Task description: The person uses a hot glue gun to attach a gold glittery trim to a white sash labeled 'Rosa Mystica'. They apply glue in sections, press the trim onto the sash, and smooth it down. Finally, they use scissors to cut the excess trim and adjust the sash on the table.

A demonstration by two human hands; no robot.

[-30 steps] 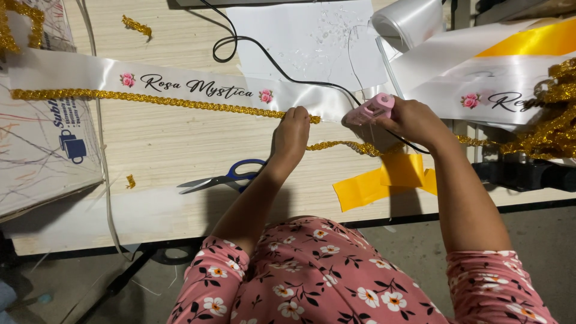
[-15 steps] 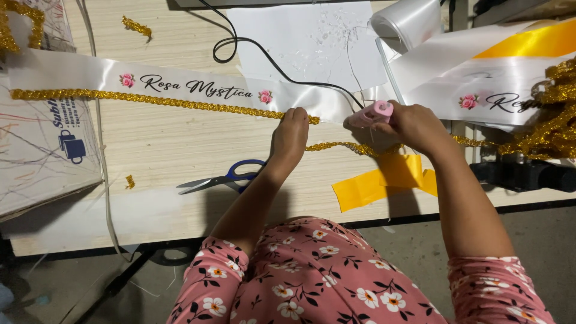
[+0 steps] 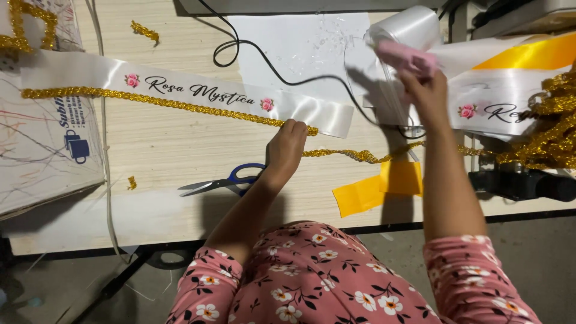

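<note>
A white satin ribbon (image 3: pixel 96 72) with black script lettering and small pink roses lies across the wooden table (image 3: pixel 180 156). A gold glitter braid (image 3: pixel 150 100) runs along its lower edge. My left hand (image 3: pixel 287 147) presses down on the braid at the ribbon's right end. My right hand (image 3: pixel 427 90) is raised farther back over the table, closed around a pink glue gun (image 3: pixel 405 57) whose black cord (image 3: pixel 282 75) trails leftward.
Blue-handled scissors (image 3: pixel 222 182) lie just left of my left wrist. Yellow ribbon pieces (image 3: pixel 378 186) sit at the table's front edge. A second printed white ribbon (image 3: pixel 498 108), a white ribbon roll (image 3: pixel 408 27) and a heap of gold braid (image 3: pixel 546 138) fill the right side. Papers (image 3: pixel 42 150) lie left.
My right hand has lifted the pink glue gun away from the braid, up and toward the back right. My left hand stays pressed on the braid.
</note>
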